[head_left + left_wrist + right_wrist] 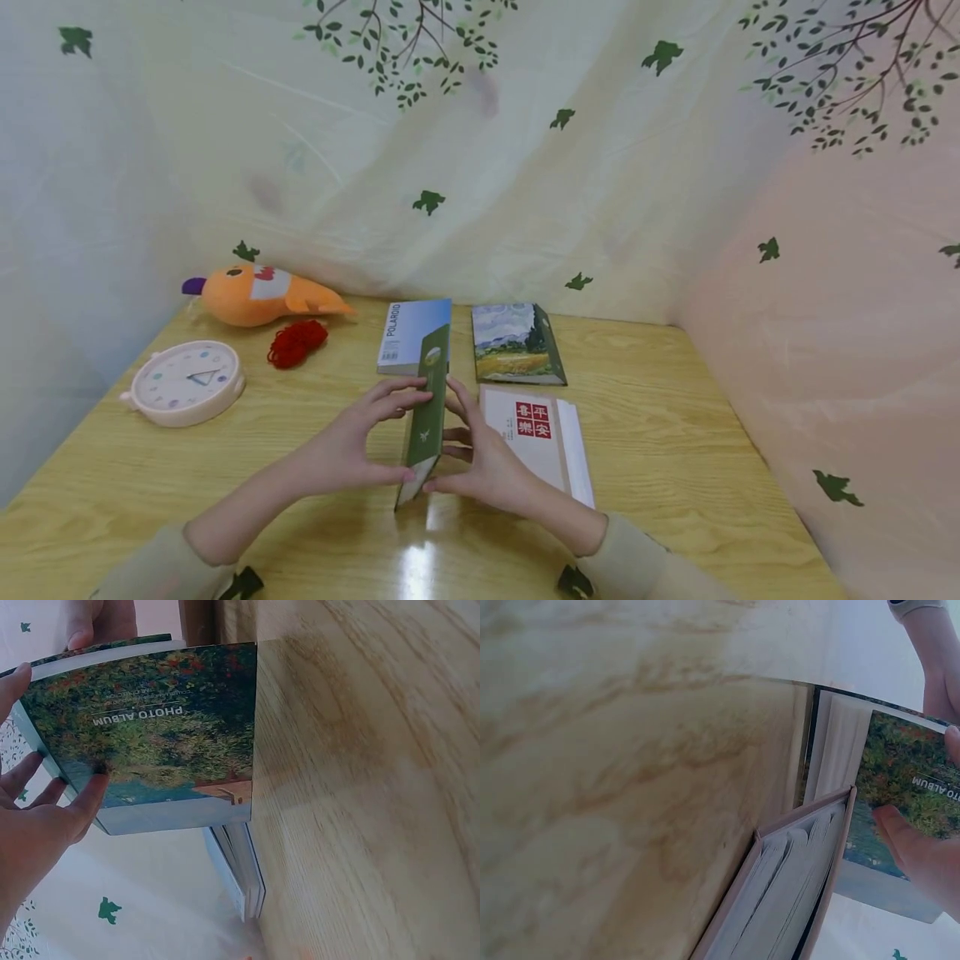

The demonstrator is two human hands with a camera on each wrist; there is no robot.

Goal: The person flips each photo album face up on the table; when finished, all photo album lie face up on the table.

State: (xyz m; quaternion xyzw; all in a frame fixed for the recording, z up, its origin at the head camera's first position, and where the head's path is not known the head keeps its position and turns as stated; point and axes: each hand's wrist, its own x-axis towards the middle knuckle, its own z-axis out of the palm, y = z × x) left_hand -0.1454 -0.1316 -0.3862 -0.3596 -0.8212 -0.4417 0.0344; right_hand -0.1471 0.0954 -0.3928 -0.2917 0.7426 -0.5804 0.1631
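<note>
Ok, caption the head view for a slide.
Left hand and right hand hold a green-spined photo album over a wooden table.

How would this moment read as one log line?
left grip: holds photo album | right grip: holds same album | album: upright, spine upward | nearby: clock, red yarn, orange toy

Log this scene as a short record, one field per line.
Left hand: holds the photo album
Right hand: holds the same album from its other side
Album pose: on edge, green spine up
Beyond it: blue POLAROID album
Right of it: landscape-cover album, cream album with red characters
Left of it: orange plush, red yarn, round clock
Surface: wooden table
</note>
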